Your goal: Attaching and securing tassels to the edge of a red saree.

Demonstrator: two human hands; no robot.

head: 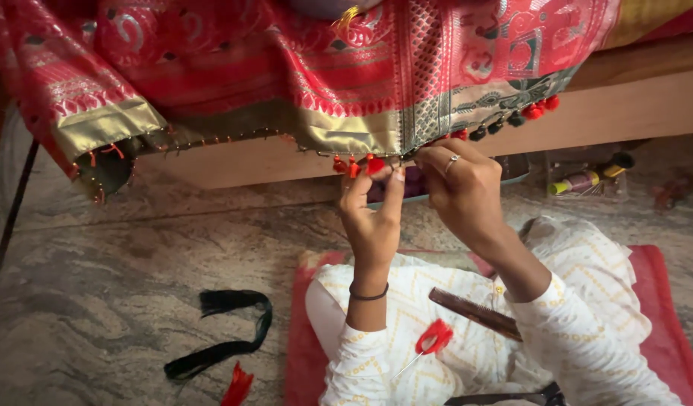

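A: Both hands are up at the edge of the sari (pixel 301 68), right where it hangs over the wooden ledge (pixel 624 113). The left hand (pixel 370 218) has thumb and finger pinched on a red tassel (pixel 376 165) at the hem.

B: And the right hand (pixel 463 188)?

A: Closed at the same hem, just beside the left, fingers bunched; one ring on it. It grips the edge or a thread, I can't tell which.

B: Count the tassels for me.

A: Three red ones in a cluster above the left hand. Further along the hem to the right they alternate red and black (pixel 515 119), roughly seven there, though the small ones blur together.

B: What's on the lap?

A: One comb (pixel 474 313), dark brown, lying across the white and yellow cloth. One loop of red thread (pixel 435 336) just beside it. Scissors (pixel 512 397) at the bottom edge, only partly in view.

B: On the floor?

A: One bundle of black thread (pixel 226 331), looped, and one red tuft (pixel 237 385) near it. The person sits on a red mat (pixel 662 323).

B: Any containers?

A: One clear box (pixel 587 180) under the ledge, with two or so spools in it, one yellowish, one dark. Its contents are too hazy to count surely.
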